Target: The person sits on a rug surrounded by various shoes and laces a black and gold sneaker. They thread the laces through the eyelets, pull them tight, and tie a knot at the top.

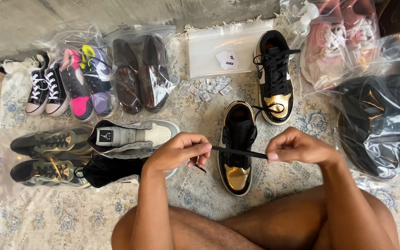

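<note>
Pinching a flat black shoelace (238,152) taut, the left hand (179,152) and right hand (297,147) hover above a glossy black-and-gold sneaker (237,147). Its mate (274,78) lies on the patterned woven rug (47,217).

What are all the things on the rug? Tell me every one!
black-and-gold sneakers: two, centre, unbagged
black lace: one, stretched between both hands
grey-and-white sneakers: two, left of centre
dark green sneakers: two, bagged, far left
black-and-white canvas shoes: two, upper left
pink and purple sneakers: two, bagged
brown loafers: two, bagged
small packets: many, white, top centre
clear bag: one, top centre
pink shoes: bagged, upper right
black shoes: bagged, right
rug: one, pale blue-patterned
left hand: pinching lace
right hand: pinching lace
</note>
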